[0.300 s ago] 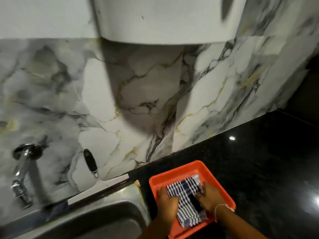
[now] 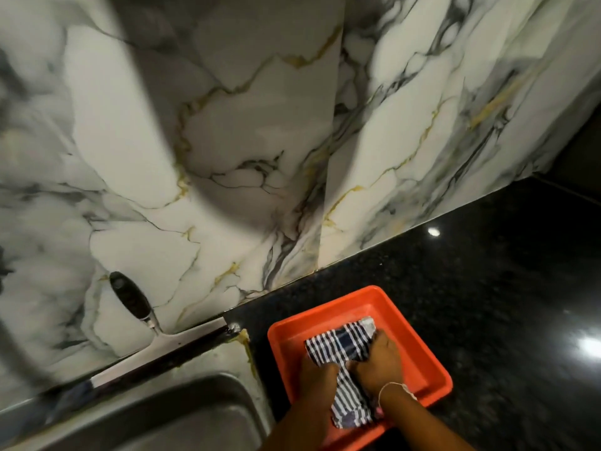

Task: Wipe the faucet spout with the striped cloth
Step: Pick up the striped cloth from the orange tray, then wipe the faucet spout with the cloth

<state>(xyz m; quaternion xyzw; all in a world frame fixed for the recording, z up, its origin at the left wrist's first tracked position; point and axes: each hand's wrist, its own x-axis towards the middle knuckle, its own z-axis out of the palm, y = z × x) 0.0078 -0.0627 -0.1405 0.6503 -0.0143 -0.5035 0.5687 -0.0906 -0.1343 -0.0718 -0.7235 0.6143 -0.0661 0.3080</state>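
A blue and white striped cloth [image 2: 341,346] lies bunched in an orange tray [image 2: 419,349] on the black counter, low in the head view. My left hand [image 2: 317,377] grips the cloth's left side. My right hand [image 2: 379,361] grips its right side, with a thin thread band at the wrist. Both hands press the cloth together in the tray's middle. The faucet is out of view.
A steel sink [image 2: 169,415] sits at the lower left. A squeegee with a black handle [image 2: 130,299] leans on the marble wall [image 2: 227,141] behind the sink. Glossy black counter [image 2: 487,288] stretches to the right of the tray.
The view has shifted right and down, so the faucet at the left has left the frame. Both hands have closed tighter on the cloth and bunched it.
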